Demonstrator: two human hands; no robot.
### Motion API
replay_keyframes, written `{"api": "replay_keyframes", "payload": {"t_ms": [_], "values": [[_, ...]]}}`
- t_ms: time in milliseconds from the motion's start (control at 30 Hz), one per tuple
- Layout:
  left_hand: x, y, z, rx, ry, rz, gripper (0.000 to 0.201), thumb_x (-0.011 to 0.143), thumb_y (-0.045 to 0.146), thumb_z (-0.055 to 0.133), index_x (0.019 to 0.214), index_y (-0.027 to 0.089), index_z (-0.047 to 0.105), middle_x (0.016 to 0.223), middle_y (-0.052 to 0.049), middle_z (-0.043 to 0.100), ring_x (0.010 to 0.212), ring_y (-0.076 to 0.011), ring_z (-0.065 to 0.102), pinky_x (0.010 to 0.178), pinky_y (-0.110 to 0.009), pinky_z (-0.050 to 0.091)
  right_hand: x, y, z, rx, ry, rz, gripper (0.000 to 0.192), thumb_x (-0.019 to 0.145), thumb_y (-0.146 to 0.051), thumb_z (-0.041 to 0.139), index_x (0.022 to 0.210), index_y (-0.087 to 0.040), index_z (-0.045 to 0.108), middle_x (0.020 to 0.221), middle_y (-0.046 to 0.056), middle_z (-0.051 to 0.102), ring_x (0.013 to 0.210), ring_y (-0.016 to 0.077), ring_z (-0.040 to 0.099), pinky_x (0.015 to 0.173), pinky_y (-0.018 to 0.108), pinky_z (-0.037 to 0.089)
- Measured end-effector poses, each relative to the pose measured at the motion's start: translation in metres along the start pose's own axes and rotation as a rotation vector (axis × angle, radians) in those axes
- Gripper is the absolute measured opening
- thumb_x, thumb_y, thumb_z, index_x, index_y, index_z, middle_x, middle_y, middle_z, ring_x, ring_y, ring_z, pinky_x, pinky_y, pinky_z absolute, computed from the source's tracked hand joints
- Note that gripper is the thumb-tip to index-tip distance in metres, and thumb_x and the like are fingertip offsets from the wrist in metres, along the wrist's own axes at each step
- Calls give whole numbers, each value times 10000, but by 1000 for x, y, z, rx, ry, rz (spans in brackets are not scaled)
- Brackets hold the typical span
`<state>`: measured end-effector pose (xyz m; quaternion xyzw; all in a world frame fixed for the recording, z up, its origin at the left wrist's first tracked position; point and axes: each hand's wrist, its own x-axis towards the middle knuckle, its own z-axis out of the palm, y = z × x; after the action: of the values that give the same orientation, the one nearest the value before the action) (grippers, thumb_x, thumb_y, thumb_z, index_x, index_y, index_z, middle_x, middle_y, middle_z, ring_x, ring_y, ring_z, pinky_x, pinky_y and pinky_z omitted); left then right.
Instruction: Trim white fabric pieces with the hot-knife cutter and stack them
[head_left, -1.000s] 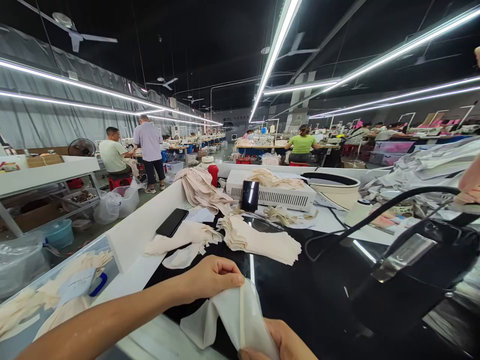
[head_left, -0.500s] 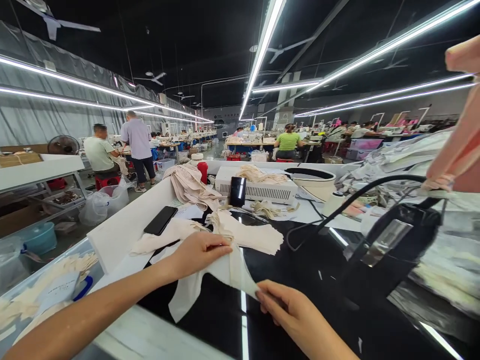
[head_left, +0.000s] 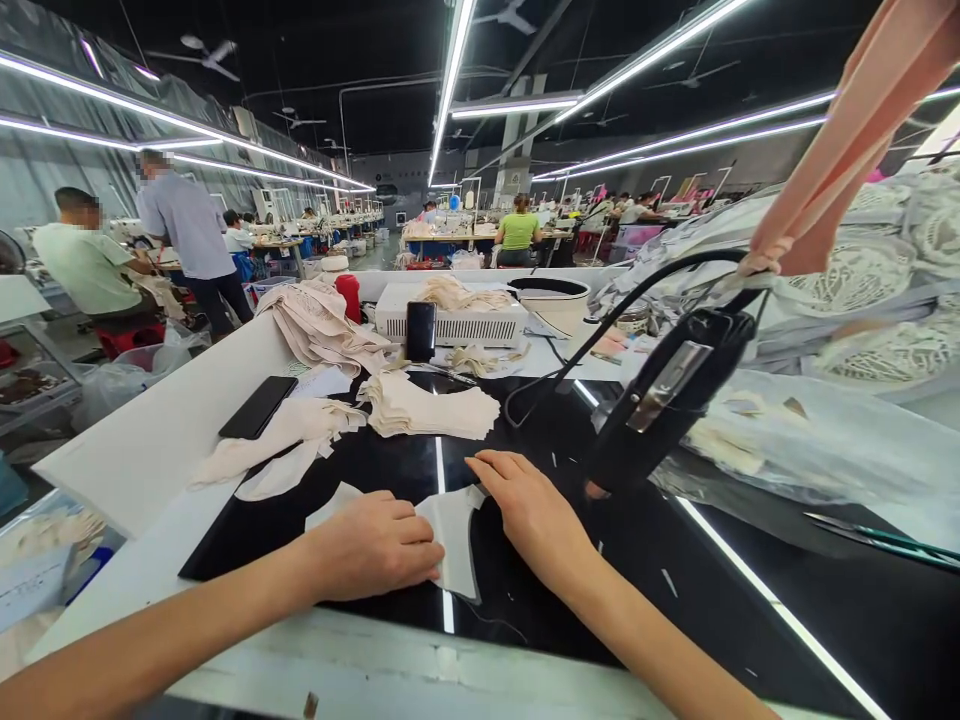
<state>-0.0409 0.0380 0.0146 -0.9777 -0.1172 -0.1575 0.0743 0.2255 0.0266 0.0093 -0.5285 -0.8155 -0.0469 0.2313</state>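
My left hand [head_left: 375,545] & right hand [head_left: 532,510] lie flat, fingers spread, pressing a pale fabric piece [head_left: 454,535] smooth on the near black table [head_left: 675,600], w/ a fabric stack [head_left: 431,408] beyond, iron [head_left: 664,395] at right.

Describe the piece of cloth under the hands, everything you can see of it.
The cloth piece is a small, thin, off-white cut of fabric with curved edges, lying flat on the glossy black worktop. The left hand presses down on its left part and hides much of it; the right hand rests its fingers on the upper right edge. A corner shows left of the left hand.
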Motion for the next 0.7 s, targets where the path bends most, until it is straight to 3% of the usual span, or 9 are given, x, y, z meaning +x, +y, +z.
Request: {"api": "replay_keyframes", "payload": {"t_ms": [167, 300, 400, 500, 600, 700], "values": [[-2, -1, -1, 82, 76, 51, 261, 1187, 372, 526, 1089, 190, 685, 906, -13, 741, 762, -179, 635, 642, -346, 398, -12, -19, -10, 66, -17, -104, 581, 908, 110, 432, 1231, -226, 779, 1219, 86, 821, 1124, 256, 778, 960, 421, 672], [-6, 0, -2, 21, 94, 62, 313, 1138, 493, 628, 1197, 189, 677, 1019, -19, 770, 863, -181, 691, 708, -345, 462, -28, -30, -22, 297, -8, -133, 438, 1022, 18, 485, 1229, -240, 772, 1175, 64, 827, 1063, 210, 795, 950, 343, 663], [-8, 0, -1, 1, 106, 63, 243, 1143, 424, 639, 1198, 190, 680, 1042, -20, 778, 905, -177, 700, 745, -338, 475, -37, -36, -39, 441, -99, -55, 290, 1057, -69, 586, 1172, -258, 773, 1082, 21, 823, 991, 186, 794, 888, 294, 650], [-7, 1, 1, 9, 152, 63, 180, 1176, 319, 563, 1159, 189, 686, 988, -14, 773, 874, -170, 688, 745, -324, 456, -47, -42, -53, 418, -241, 64, 110, 990, -147, 765, 974, -256, 757, 916, -26, 778, 832, 180, 766, 733, 277, 615], [-4, 3, 1, 16, 190, 51, 221, 1197, 255, 485, 1128, 195, 686, 937, -5, 763, 813, -163, 659, 727, -319, 432, -60, -45, -54, 309, -280, 73, 224, 843, -169, 931, 940, -243, 744, 901, -25, 770, 820, 207, 763, 692, 296, 588], [-2, 5, 0, 16, 201, 27, 255, 1204, 240, 448, 1110, 202, 681, 914, 3, 753, 781, -164, 637, 709, -324, 416, -75, -46, -40, 199, -223, -26, 342, 772, -105, 964, 1006, -232, 749, 965, -4, 789, 845, 229, 771, 717, 314, 583]]}}
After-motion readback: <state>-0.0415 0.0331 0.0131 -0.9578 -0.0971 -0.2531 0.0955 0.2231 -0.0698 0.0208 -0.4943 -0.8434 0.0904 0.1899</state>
